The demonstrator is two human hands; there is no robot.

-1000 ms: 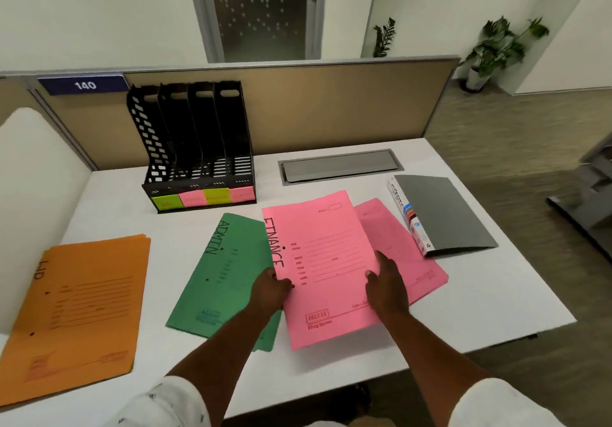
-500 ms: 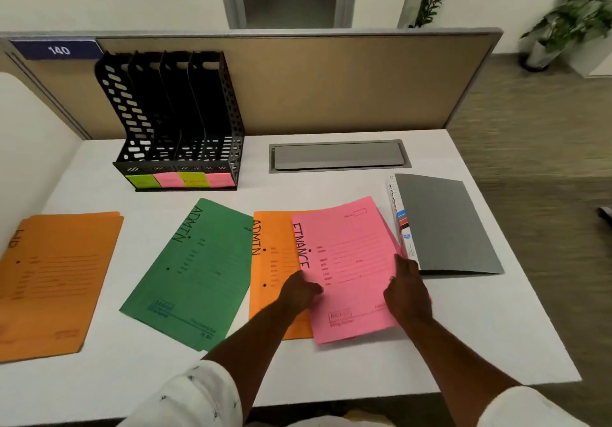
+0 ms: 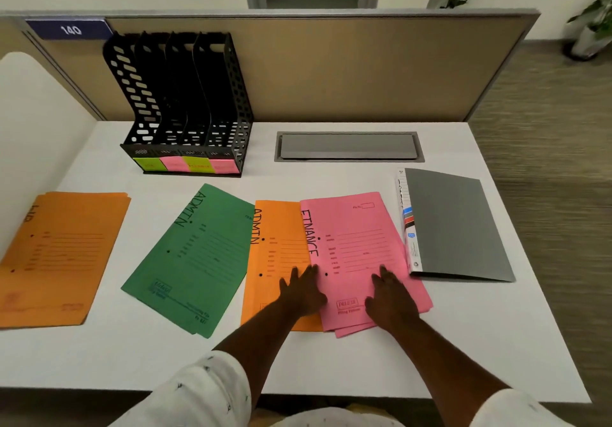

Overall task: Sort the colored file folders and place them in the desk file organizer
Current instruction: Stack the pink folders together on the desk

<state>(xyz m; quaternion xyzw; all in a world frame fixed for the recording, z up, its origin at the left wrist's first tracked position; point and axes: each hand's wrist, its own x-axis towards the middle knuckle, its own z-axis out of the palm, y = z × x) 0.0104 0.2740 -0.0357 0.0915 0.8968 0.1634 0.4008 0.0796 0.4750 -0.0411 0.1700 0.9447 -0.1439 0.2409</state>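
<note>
White desk [image 3: 364, 360]: both hands [image 3: 306, 289] [image 3: 389, 300] spread flat on pink FINANCE folder [image 3: 361, 244].

At upper left the black file organizer [image 3: 185, 105] has perforated walls and green and pink labels. On the white desk [image 3: 331, 360] lie orange folders [image 3: 59, 254], a green folder [image 3: 198, 261], a pink folder [image 3: 357, 247] and a grey binder [image 3: 457, 224].

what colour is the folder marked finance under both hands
Pink: the FINANCE folder lies on the desk under both flat hands, clearest in the head view.
</note>
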